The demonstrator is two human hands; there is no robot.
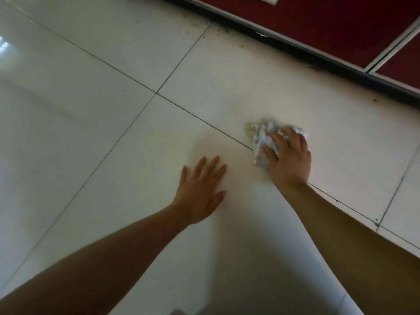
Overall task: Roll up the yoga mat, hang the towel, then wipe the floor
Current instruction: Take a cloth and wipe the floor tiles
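Note:
My right hand [289, 156] grips a crumpled white cloth [261, 142] and presses it onto the pale tiled floor [91, 133], right of centre in the head view. Part of the cloth bulges out to the left of and beyond my fingers. My left hand [201, 189] lies flat on the floor with its fingers spread and straight, a short way to the left of the cloth, holding nothing. No yoga mat or towel rack is in sight.
A dark red cabinet front [329, 26] with a black base strip [318, 53] runs along the upper right. Dark specks of dirt [227, 30] lie on the floor along that strip. Dark grout lines cross the tiles.

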